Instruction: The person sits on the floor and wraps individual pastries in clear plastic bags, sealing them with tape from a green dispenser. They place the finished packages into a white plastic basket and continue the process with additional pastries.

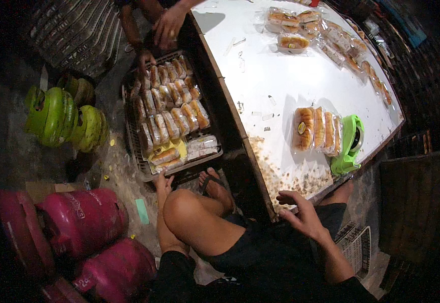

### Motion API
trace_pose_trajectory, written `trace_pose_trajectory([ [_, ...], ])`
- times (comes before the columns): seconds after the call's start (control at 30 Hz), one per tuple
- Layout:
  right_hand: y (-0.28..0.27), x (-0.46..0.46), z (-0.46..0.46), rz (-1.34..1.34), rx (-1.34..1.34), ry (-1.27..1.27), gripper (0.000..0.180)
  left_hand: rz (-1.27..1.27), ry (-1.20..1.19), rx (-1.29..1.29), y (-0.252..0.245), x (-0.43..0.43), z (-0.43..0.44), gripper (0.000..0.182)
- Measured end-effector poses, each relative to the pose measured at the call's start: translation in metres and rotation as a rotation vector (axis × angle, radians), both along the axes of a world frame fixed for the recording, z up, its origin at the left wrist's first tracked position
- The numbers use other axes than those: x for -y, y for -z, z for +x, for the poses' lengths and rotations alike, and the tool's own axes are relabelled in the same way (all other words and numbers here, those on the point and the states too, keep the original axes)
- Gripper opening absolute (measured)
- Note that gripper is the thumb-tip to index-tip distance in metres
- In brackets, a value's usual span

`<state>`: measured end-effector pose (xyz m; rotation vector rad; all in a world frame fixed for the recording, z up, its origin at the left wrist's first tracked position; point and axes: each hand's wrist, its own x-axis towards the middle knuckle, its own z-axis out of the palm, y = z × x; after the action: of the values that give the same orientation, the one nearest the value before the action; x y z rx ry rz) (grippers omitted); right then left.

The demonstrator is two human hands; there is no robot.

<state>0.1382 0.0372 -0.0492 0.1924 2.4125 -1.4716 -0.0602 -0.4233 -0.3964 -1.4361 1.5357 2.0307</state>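
My left hand (163, 185) is at the near rim of a plastic crate (140, 166), its fingers around the edge. Rows of bread rolls in clear wrappers (172, 123) fill the crate, with a yellow sheet (182, 147) showing between some near the front. My right hand (299, 214) hovers by the near corner of the white table (257, 102), empty, fingers apart and curved. Farther in on the tabletop, a short row of wrapped bread rolls (304, 128) stands beside a green tape dispenser (347, 147).
Another person's hands (166, 28) are at the crate's far end. More wrapped rolls (333, 36) lie along the table's far side. Pink gas cylinders (87, 219) and green gas cylinders (55, 115) stand on the left. Stacked crates (79, 34) are at upper left, another crate (356, 246) at lower right.
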Motion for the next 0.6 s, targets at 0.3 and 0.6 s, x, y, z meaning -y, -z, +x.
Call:
trace_pose_trajectory([
  [0.3, -0.009, -0.004, 0.004, -0.034, -0.074, 0.020, 0.053, 0.019, 0.467, 0.122, -0.077, 0.009, 0.006, 0.082],
  [0.6, 0.003, -0.228, 0.170, 0.925, -0.584, 1.121, 0.052, -0.656, 0.764, -0.036, -0.104, 0.083, -0.162, 0.041],
])
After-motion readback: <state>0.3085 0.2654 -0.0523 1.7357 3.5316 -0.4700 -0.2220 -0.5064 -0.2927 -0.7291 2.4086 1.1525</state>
